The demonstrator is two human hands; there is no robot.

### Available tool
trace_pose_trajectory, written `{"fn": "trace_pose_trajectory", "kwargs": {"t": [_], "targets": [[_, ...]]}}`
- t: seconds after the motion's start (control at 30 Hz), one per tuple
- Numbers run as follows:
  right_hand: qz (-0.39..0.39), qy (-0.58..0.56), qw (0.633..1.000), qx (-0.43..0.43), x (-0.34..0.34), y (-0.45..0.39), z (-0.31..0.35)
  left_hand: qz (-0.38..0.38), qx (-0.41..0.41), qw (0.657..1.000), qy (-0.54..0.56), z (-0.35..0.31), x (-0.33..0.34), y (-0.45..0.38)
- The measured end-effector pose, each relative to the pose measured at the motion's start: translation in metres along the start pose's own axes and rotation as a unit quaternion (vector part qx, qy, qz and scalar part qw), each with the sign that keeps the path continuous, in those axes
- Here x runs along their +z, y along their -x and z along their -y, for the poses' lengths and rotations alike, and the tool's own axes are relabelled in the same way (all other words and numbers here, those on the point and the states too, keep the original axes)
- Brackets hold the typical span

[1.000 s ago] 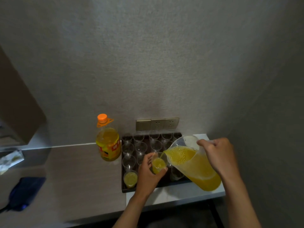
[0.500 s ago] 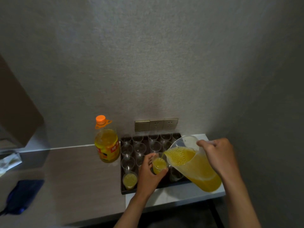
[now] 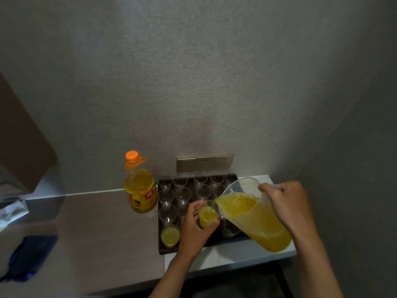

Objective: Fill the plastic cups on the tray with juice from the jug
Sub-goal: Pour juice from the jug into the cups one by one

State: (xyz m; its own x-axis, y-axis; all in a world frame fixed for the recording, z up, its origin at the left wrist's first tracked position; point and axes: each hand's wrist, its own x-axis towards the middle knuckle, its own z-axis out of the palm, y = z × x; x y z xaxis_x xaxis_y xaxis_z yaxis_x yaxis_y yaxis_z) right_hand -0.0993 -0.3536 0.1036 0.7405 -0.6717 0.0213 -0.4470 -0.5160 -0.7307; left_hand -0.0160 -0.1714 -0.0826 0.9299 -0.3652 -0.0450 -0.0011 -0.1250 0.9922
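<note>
Pouring: right hand grip clenched round tilted jug, spout at rim of cup grasped by left hand above tray. Filled cup left of that grip; juice bottle beyond, on table.

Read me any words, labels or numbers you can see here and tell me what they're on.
Juice bottle label: light characters on a red patch, too blurred to read.
Wall sockets: no readable marks.
Jug, cups and tray: no text visible.
</note>
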Motion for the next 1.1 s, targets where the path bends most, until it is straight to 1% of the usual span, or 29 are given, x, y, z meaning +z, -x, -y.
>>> {"fn": "trace_pose_trajectory", "kwargs": {"t": [0.5, 1.1], "targets": [[-0.008, 0.008, 1.0, -0.013, 0.0011, -0.0005, 0.0051, 0.005, 0.003, 1.0, 0.005, 0.0023, -0.0025, -0.0037], [0.001, 0.009, 1.0, 0.004, -0.0034, 0.003, 0.0043, 0.003, 0.004, 1.0, -0.001, -0.0001, -0.0031, 0.0004]]}}
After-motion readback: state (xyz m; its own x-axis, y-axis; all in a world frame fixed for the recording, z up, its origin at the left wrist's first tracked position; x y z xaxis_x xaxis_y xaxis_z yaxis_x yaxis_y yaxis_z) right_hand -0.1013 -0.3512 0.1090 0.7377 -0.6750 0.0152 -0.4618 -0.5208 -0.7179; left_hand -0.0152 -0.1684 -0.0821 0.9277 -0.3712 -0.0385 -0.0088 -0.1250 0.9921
